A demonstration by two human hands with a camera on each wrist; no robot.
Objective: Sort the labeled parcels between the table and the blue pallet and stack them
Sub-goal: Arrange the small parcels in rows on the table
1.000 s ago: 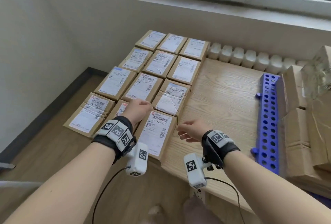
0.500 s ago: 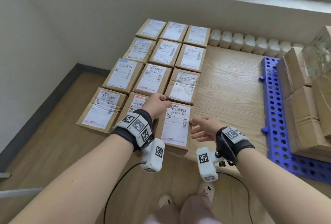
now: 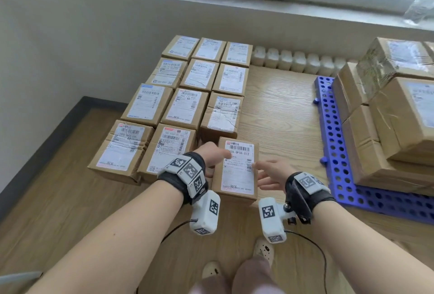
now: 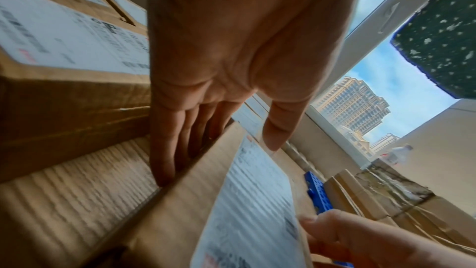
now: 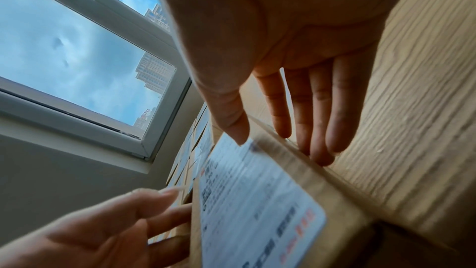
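- Light wood-grain tabletop (image 3: 279,115): carries everything, with a bare strip down the middle that looks like the working lane between the two sorting zones.
- Blue perforated plastic pallet (image 3: 333,143), right side of the tabletop: bigger taped brown cartons (image 3: 385,129) stacked on it two or more high, pushed against each other, probably so the stack stays square.
- Grid of small brown cardboard parcels with white shipping labels (image 3: 187,96), left side: single layer, labels all face up, edges touching. Likely laid that way so every label reads at a glance.
- Small brown labeled parcel nearest the person (image 3: 237,169): at the front edge of the tabletop, sitting slightly apart from the grid, one hand on each long side.
- Left hand (image 3: 211,155): grip wide, straight fingers (image 4: 165,146) slid down into the gap against the parcel's left wall, thumb above the label. Flat press, not a pinch.
- Right hand (image 3: 270,174): grip wide too, fingers (image 5: 319,129) straight along the parcel's right edge, thumb over the top face. Contact looks light; can't tell if it's bearing yet.
- Judgement: two-palm squeeze setup, ready to lift this parcel out.
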